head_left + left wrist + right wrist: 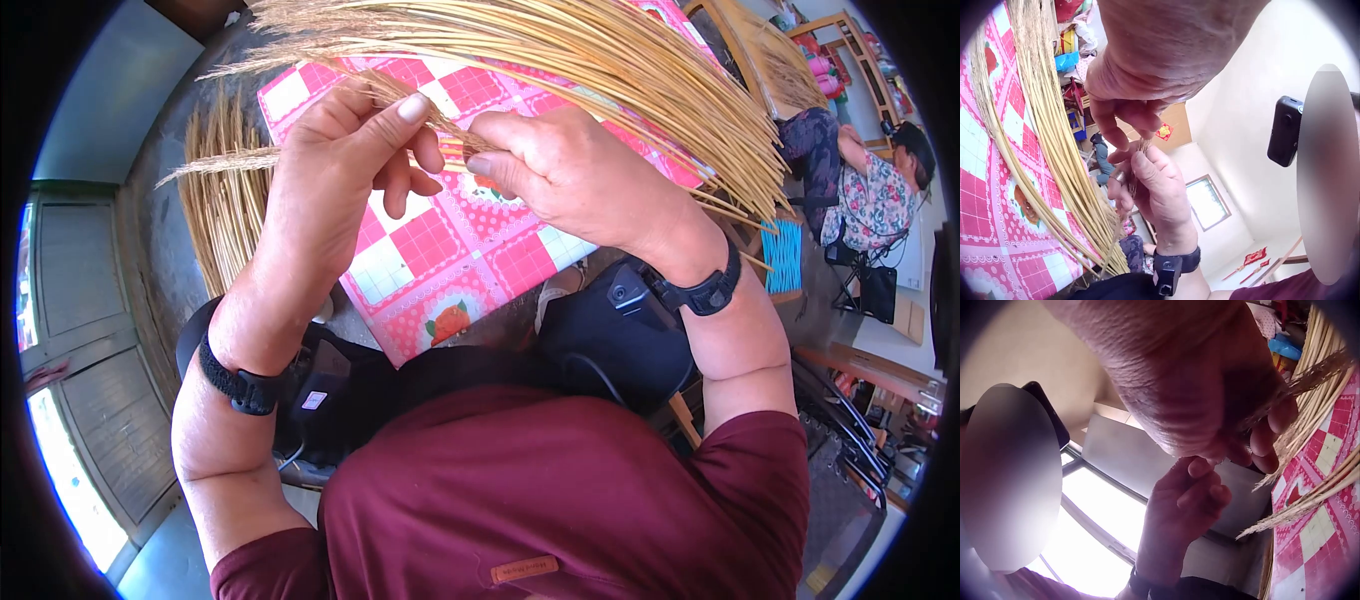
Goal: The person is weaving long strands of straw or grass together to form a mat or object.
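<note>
My left hand pinches a feathery dried grass plume between thumb and forefinger, its other fingers loosely bent. On the plume's other side, my right hand grips the same piece with the thumb pressed against curled fingers. Both hands are raised over the near part of the table, a short gap between them. In the left wrist view, the right hand wears a ring and has the thin brown strands under its thumb. The right wrist view shows part of the plume sticking out beyond the right hand's fingers.
A large bundle of dried stalks lies across the far side of the table with a pink checked cloth. More stalks stand at the left. A seated person and blue strands are at the right.
</note>
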Demonstrator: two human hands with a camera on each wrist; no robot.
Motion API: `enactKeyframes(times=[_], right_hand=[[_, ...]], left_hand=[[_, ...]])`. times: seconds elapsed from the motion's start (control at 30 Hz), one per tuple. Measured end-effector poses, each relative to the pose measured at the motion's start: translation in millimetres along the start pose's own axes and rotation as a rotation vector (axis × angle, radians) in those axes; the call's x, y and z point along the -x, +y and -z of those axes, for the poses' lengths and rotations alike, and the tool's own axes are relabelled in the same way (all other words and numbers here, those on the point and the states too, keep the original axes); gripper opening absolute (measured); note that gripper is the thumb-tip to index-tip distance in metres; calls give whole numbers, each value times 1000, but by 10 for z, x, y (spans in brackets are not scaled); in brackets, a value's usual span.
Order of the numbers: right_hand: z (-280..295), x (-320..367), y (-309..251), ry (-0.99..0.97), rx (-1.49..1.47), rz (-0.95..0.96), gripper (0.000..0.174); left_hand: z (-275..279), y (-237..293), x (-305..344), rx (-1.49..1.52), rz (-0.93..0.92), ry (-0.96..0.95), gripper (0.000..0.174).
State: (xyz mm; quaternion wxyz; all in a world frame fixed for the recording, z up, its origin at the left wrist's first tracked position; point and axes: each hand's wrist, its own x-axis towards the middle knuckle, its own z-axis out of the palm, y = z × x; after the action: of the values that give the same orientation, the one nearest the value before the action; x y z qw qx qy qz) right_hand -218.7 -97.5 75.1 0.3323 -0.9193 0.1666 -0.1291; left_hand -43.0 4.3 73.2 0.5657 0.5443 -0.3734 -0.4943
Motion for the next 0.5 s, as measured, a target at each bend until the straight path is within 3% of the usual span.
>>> enactKeyframes(times=[0.3, 0.5], right_hand=[[-3, -3, 41, 32, -83, 33, 12], [8, -6, 13, 60, -118, 28, 11]], left_hand=[[15, 78, 23, -125, -32, -19, 22], [52, 14, -2, 60, -35, -66, 23]])
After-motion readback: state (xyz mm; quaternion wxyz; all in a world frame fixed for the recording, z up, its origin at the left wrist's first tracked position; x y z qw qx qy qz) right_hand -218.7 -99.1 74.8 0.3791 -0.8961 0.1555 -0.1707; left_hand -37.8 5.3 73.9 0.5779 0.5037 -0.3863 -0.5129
